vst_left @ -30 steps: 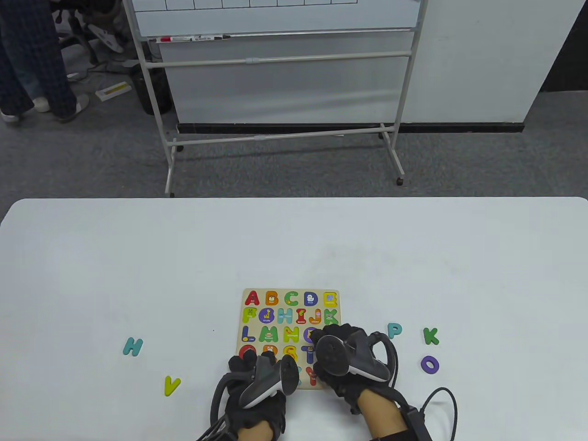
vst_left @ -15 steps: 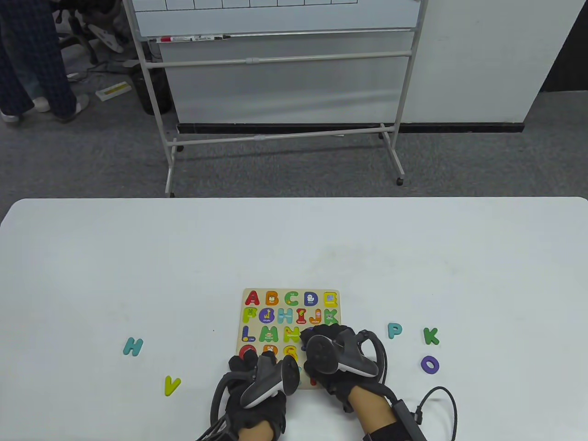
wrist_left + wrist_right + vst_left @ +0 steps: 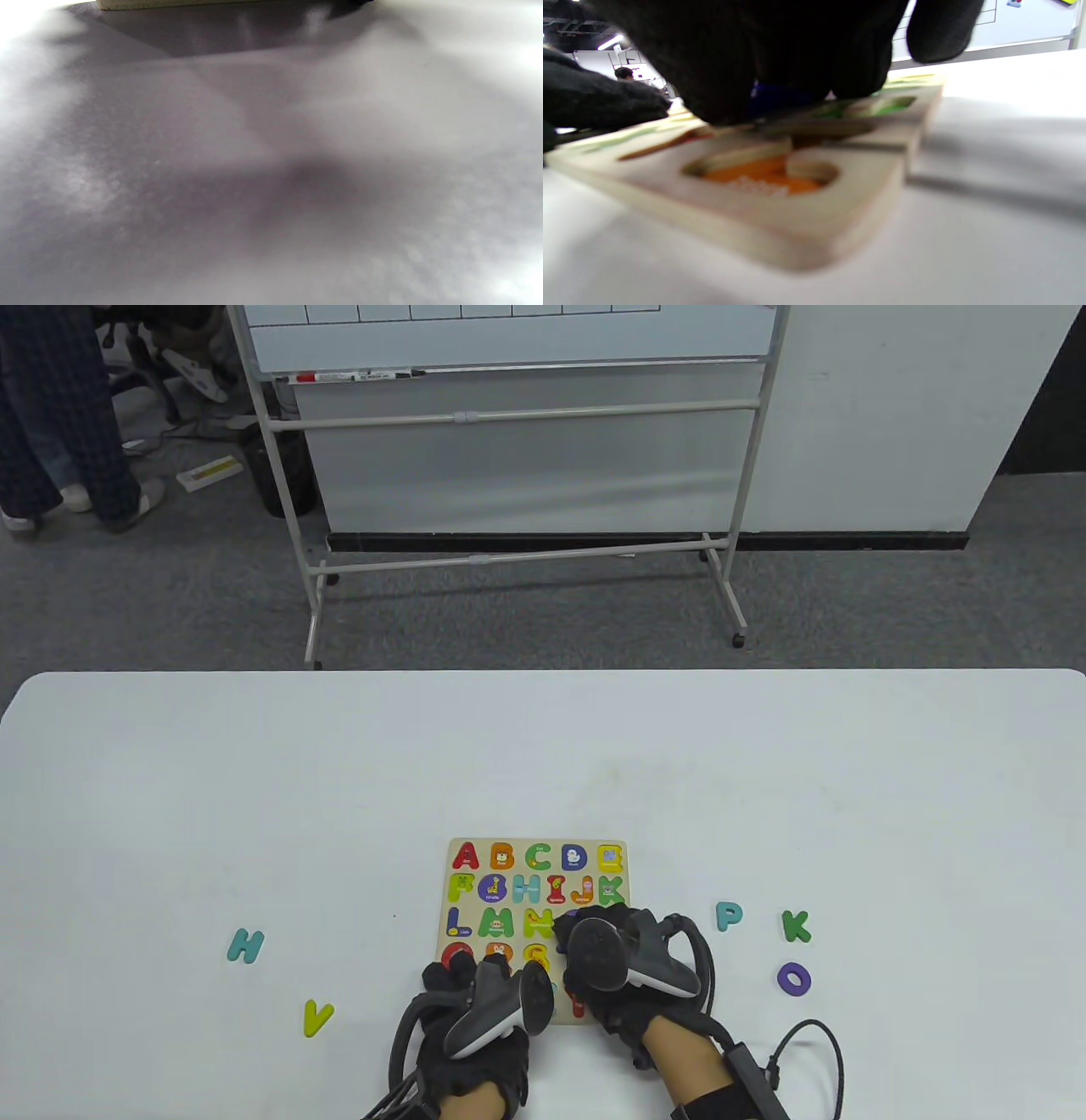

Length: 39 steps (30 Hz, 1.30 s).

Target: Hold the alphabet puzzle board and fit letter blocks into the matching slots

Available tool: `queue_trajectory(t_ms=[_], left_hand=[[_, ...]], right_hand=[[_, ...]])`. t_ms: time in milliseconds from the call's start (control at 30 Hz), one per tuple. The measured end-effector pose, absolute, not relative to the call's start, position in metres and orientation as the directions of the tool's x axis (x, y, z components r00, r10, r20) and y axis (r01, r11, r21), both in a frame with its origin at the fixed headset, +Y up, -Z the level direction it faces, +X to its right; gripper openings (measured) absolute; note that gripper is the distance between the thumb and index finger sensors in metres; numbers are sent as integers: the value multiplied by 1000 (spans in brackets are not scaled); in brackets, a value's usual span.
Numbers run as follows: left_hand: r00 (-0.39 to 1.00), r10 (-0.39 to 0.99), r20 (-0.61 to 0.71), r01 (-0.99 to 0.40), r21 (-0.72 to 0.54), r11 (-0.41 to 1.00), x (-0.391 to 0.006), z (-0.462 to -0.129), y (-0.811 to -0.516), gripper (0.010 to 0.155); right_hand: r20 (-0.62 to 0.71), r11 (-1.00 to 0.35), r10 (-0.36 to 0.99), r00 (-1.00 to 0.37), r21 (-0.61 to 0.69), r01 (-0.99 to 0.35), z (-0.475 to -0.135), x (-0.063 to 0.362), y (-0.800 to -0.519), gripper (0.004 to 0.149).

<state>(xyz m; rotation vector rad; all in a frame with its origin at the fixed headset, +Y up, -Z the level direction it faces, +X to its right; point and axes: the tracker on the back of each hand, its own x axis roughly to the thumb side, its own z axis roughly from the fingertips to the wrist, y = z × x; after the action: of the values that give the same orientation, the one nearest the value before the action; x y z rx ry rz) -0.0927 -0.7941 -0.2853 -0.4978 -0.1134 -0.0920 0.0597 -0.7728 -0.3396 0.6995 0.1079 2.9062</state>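
Table view shows our right hand (image 3: pixel 624 967) pressed down over the lower right part of the puzzle board (image 3: pixel 534 933), fingers bunched together; in the right wrist view a dark blue piece (image 3: pixel 772 95) shows under the fingertips (image 3: pixel 806 55), so we judge we are seating a letter block into its slot, though which letter we cannot tell. Our left hand (image 3: pixel 475 1010) rests on the board's near left corner, steadying it; whether its fingers curl over the edge we cannot tell. The board lies flat on the bench (image 3: pixel 254 780), directly under both hands. Next we would press the block flush, then reach for a loose letter. To the right of the board lie the teal P (image 3: pixel 729 914), green K (image 3: pixel 796 926) and purple O (image 3: pixel 794 979); to its left, well apart, the teal H (image 3: pixel 246 945) and yellow V (image 3: pixel 317 1017).
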Motion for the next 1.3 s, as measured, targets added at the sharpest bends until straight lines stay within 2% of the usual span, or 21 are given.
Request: queue_trajectory(t_ms=[33, 567, 833, 933, 1033, 1167, 1300], left_hand=[[990, -59, 130, 114, -471, 875, -93, -285, -794, 76], [990, -56, 131, 112, -474, 874, -93, -286, -795, 76], [990, -57, 132, 113, -474, 873, -93, -286, -795, 76], [990, -54, 132, 111, -475, 873, -93, -286, -795, 76], [990, -49, 131, 106, -477, 872, -93, -286, -795, 76], [990, -48, 131, 105, -478, 872, -93, -286, -795, 77], [990, -48, 132, 106, -478, 872, -94, -286, -795, 77]], right_hand=[[447, -987, 161, -880, 100, -129, -339, 60, -773, 62], [397, -982, 187, -899, 49, -183, -340, 63, -771, 51], [400, -975, 220, -890, 102, -196, -341, 67, -771, 49], [389, -966, 258, -885, 125, -226, -342, 72, -769, 51], [387, -941, 339, -857, 130, -314, -342, 82, -760, 60], [338, -915, 384, -859, 12, -404, -343, 106, -739, 62], [204, -944, 281, -938, -118, -308, -343, 148, -725, 69]])
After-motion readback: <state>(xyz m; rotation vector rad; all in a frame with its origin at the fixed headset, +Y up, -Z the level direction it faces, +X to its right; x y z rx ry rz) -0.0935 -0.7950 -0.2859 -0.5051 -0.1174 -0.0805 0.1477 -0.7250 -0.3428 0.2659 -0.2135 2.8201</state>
